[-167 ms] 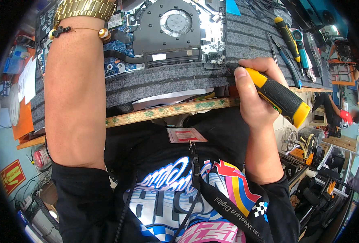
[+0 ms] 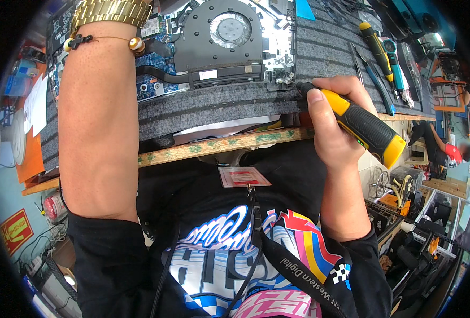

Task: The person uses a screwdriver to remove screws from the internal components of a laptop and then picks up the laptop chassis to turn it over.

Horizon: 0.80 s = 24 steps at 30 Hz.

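My right hand (image 2: 330, 124) is closed around a yellow and black electric screwdriver (image 2: 370, 130), thumb and index finger near its dark front end. That end points left toward the lower right corner of an opened laptop (image 2: 229, 69); whether its tip touches anything is hard to make out. Inside the laptop are a black cooling fan (image 2: 231, 31), a dark heat pipe (image 2: 163, 74) and a blue circuit board (image 2: 146, 90). My left forearm (image 2: 98, 122), with a gold watch (image 2: 112, 11) and a beaded bracelet, reaches across the laptop's left part. The left hand itself lies beyond the upper edge.
Under the laptop is a grey ribbed mat (image 2: 214, 103) on a bench with a worn wooden edge (image 2: 219, 146). At the right lie another yellow and black screwdriver (image 2: 377, 50), pliers (image 2: 375, 79) and a teal tool (image 2: 394, 63). A person in red (image 2: 451, 152) is far right.
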{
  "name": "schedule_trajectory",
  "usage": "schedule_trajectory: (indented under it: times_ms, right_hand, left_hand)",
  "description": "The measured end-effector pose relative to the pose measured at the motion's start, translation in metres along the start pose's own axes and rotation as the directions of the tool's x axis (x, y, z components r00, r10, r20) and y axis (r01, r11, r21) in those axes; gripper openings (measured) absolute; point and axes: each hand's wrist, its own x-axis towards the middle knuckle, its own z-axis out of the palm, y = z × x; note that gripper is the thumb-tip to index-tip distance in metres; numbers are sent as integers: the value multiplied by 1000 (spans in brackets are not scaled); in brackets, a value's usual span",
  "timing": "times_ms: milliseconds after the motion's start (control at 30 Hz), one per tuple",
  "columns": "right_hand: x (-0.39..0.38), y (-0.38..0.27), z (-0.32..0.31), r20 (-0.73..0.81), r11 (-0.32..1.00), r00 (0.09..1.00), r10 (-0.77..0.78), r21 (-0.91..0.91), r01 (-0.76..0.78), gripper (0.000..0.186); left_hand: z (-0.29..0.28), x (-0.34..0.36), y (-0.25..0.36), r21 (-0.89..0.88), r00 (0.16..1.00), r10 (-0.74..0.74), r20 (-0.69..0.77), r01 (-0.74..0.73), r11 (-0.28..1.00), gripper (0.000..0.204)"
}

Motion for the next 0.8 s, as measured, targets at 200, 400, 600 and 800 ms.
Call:
schedule_trajectory:
  times_ms: [200,400,600,800]
  right_hand:
    - [0,-1,-1,10,1000,1000,-10,18,10,13]
    - [-1,0,-1,10,1000,1000,-28,12,28,14]
    - [-1,0,-2,18,1000,1000,-11,4,11,14]
    - [-3,-2,-1,16,999,1000,8,32,-9,13]
  left_hand:
    - [-1,1,2,30,1000,-7,-19,8,1000,65]
    - [5,-3,4,68,996,44,-74,-39,997,65]
    - [-1,5,13,57,994,-112,3,111,992,65]
    - [4,5,1,24,999,-54,-6,54,998,64]
